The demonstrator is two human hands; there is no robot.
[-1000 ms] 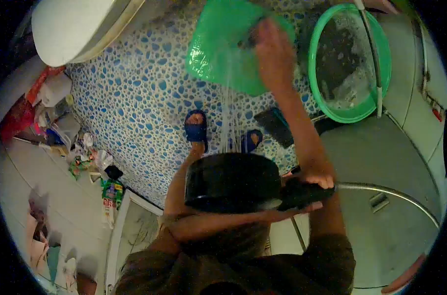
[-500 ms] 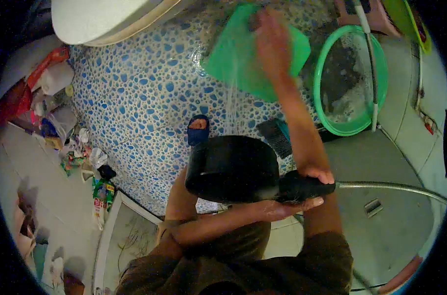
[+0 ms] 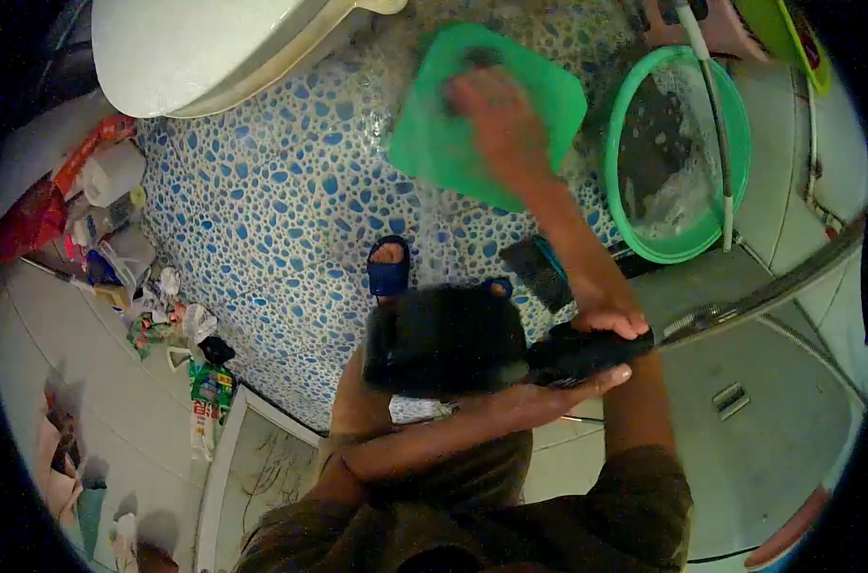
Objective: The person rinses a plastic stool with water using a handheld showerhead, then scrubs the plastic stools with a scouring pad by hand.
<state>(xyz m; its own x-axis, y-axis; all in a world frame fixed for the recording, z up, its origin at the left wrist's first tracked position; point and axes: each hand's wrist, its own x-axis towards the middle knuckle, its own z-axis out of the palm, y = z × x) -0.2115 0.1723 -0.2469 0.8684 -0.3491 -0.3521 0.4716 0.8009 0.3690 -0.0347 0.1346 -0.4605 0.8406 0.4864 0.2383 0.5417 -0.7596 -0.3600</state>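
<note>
My left hand [image 3: 587, 374] is wrapped round the handle of a large black shower head [image 3: 445, 341], low in the middle of the view. Thin, blurred water streams fall beyond the head. Over a flat green plastic piece [image 3: 434, 134] on the floor, my right hand [image 3: 496, 115] is smeared by motion, its fingertips at a small dark item [image 3: 458, 94]. What that item is, I cannot make out. A metal hose [image 3: 778, 291] runs right from the handle.
A green basin [image 3: 613, 181] with dark contents and suds stands at right. A brush [image 3: 539, 272] lies near my slippered feet [image 3: 388, 267]. White fixture [image 3: 195, 57] is upper left. Bags and packets [image 3: 128, 258] line the left wall. A grey panel [image 3: 740, 458] is lower right.
My right hand has moved left and slightly down over the green piece. The hose has swung up at right. The shower head has shifted slightly and the whole view has tilted a little.
</note>
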